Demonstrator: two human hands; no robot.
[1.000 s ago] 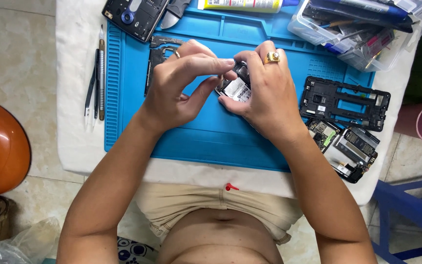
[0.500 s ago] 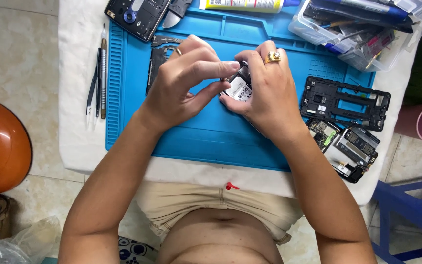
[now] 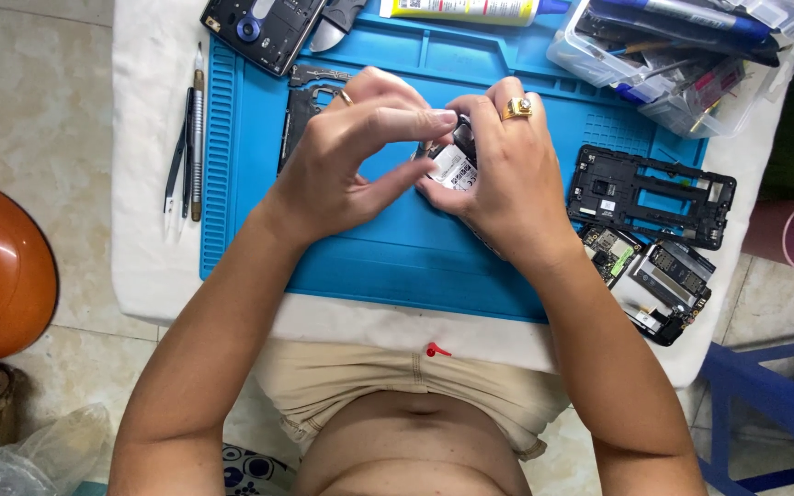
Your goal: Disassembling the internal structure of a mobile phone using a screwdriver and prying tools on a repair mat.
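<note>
Pale floor tiles surround a white-covered tabletop (image 3: 140, 184) carrying a blue work mat (image 3: 397, 257). Near its top edge lies a yellow-labelled tube (image 3: 461, 9). Over the mat's middle, left hand (image 3: 342, 156) and right hand (image 3: 507, 174) both pinch a small phone part (image 3: 454, 165) with a white label.

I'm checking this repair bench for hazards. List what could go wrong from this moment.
1. Both the left hand and right hand pinch the small phone part above the blue mat; a slip might drop or bend it.
2. The circuit board lies near the table's right edge, past the mat, and the right forearm could nudge it off.
3. The tweezers lie off the mat by the left edge.
</note>
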